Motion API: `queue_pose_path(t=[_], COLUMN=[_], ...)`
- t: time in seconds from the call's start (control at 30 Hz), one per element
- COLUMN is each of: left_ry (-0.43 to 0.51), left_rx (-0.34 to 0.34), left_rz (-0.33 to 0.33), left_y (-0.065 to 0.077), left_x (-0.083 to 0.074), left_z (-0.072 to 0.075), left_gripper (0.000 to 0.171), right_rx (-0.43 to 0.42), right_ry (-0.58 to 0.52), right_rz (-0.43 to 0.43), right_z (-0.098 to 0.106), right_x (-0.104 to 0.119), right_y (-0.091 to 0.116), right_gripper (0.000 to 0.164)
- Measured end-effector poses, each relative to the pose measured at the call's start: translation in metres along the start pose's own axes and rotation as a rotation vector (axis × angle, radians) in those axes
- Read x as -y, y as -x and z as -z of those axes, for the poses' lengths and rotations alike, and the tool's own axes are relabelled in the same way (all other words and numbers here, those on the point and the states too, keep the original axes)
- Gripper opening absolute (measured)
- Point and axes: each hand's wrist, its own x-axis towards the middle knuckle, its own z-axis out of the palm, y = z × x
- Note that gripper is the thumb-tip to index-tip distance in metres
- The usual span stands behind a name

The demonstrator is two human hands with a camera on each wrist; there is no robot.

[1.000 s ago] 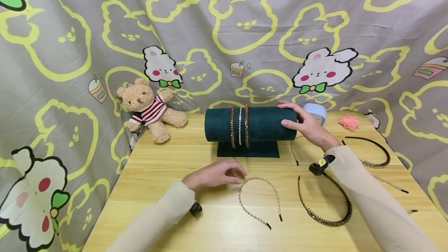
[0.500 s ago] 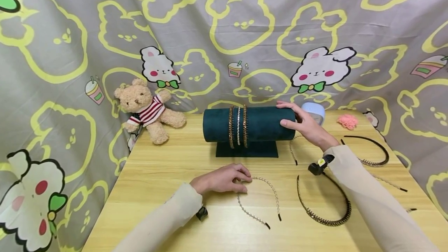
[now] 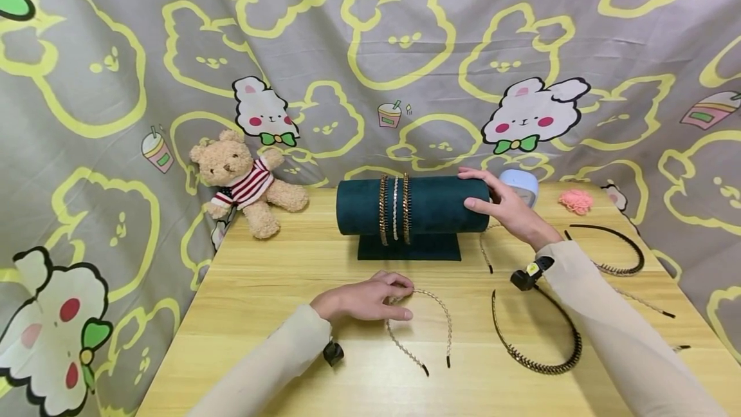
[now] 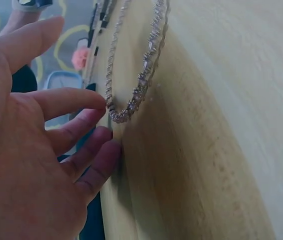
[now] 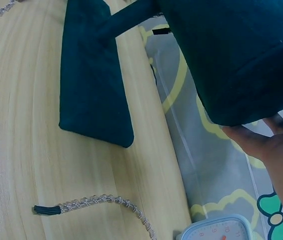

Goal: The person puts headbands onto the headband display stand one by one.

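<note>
In the head view, my left hand point(image 3: 370, 298) is over the curved top of a thin beaded headband point(image 3: 449, 320) lying on the table. In the left wrist view an index fingertip touches the headband point(image 4: 146, 70), and the thumb stands apart from it. My right hand point(image 3: 515, 208) holds the right end of a dark green headband display stand point(image 3: 442, 204), thumb in front and fingers over the top. Part of that hand point(image 5: 281, 150) shows against the roll's end in the right wrist view. Two gold-brown headbands point(image 3: 383, 211) and a silver one point(image 3: 396, 208) encircle the roll.
Dark toothed headbands point(image 3: 547, 365) lie on the right side of the table point(image 3: 243, 352). Another beaded headband point(image 5: 106, 199) lies by the stand's right end. Behind are a blue clock point(image 3: 521, 182), a pink flower-like scrunchie point(image 3: 576, 201) and a teddy bear point(image 3: 255, 179) against the curtain point(image 3: 324, 31).
My left hand has reached the beaded headband's curved top, and the headband has slid slightly left. My right hand stays on the stand.
</note>
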Motion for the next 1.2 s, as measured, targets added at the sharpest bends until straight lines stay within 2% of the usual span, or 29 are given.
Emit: queue_pose_path(t=[0.27, 0.47, 0.6, 0.8, 0.93, 1.1, 1.2], left_ry=[-0.025, -0.055, -0.028, -0.003, 0.006, -0.003, 0.001], left_rx=[-0.024, -0.036, -0.022, -0.043, -0.091, -0.225, -0.292], left_rz=[0.0, 0.035, 0.061, 0.071, 0.033, -0.037, -0.042], left_y=[0.002, 0.003, 0.004, 0.004, -0.001, -0.016, -0.024], left_x=[0.001, -0.005, -0.007, -0.003, -0.002, -0.002, 0.001], left_z=[0.0, -0.003, -0.002, 0.001, 0.002, 0.0, -0.004], left_gripper=[0.06, 0.07, 0.074, 0.07, 0.053, 0.019, 0.014], right_rx=[-0.009, -0.008, -0.011, -0.01, -0.013, -0.015, -0.013], right_ry=[0.02, 0.014, 0.013, 0.016, 0.012, 0.011, 0.013], right_rz=[-0.005, -0.01, -0.011, -0.015, -0.014, -0.02, -0.018], right_z=[-0.001, -0.001, -0.001, -0.001, -0.001, 0.0, -0.001], right_x=[0.0, -0.001, 0.0, 0.0, 0.001, 0.001, 0.0], right_y=[0.0, -0.001, -0.001, -0.001, 0.0, 0.001, -0.001], right_gripper=[0.049, 0.049, 0.049, 0.048, 0.049, 0.049, 0.049])
